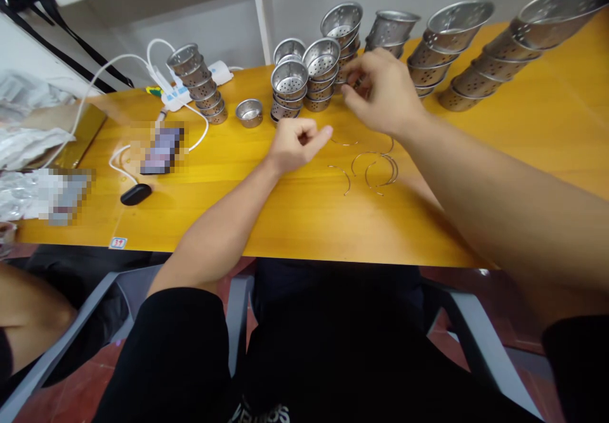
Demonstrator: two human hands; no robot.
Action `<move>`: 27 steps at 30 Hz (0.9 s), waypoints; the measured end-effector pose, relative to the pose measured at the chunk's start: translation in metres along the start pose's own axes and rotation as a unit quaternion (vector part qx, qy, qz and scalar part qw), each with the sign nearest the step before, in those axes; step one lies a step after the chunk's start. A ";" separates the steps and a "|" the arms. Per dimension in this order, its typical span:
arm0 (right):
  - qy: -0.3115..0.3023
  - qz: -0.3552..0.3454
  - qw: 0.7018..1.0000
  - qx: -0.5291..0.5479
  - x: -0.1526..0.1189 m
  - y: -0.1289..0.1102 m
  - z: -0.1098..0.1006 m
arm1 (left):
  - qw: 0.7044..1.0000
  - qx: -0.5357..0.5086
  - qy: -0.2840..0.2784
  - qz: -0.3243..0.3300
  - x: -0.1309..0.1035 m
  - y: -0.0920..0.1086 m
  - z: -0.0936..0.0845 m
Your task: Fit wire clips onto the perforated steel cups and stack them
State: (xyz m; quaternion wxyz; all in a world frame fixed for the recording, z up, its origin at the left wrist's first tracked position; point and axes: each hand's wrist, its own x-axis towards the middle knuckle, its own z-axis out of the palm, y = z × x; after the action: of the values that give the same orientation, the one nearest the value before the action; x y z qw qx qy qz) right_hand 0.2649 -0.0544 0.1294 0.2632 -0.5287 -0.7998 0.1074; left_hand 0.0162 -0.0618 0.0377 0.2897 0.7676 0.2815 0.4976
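Observation:
My left hand is closed above the table, fingers curled in and thumb pointing right; what it holds, if anything, is hidden. Just right of its thumb a thin bent wire lies on the wood. My right hand reaches to the metal cups, its fingers curled towards the thumb around something too small to make out. Beside those fingertips stands a stack of perforated metal cups. Several curved wire pieces lie on the table below and between my hands.
Taller perforated cup stacks stand at the back right, another stack at the back left. A single cup sits between. Leftwards lie a phone, white cables, a power strip and a black oval object. A person's leg shows at lower left.

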 end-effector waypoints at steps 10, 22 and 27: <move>-0.278 0.078 0.956 -0.045 -0.046 0.047 -0.047 | 0.915 0.237 0.311 -0.094 0.020 -0.064 -0.112; -0.324 0.163 0.932 -0.017 -0.055 0.074 -0.053 | 0.898 0.266 0.202 -0.288 0.011 -0.079 -0.114; -0.274 0.134 0.952 -0.022 -0.054 0.080 -0.043 | 0.920 0.270 0.226 -0.172 0.020 -0.067 -0.131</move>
State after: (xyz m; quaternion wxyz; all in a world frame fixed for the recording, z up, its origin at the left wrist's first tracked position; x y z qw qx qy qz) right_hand 0.3676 -0.0742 0.1128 0.0049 -0.5867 -0.7654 0.2646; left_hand -0.1079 0.0188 0.0451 0.0815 0.6232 0.5911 0.5056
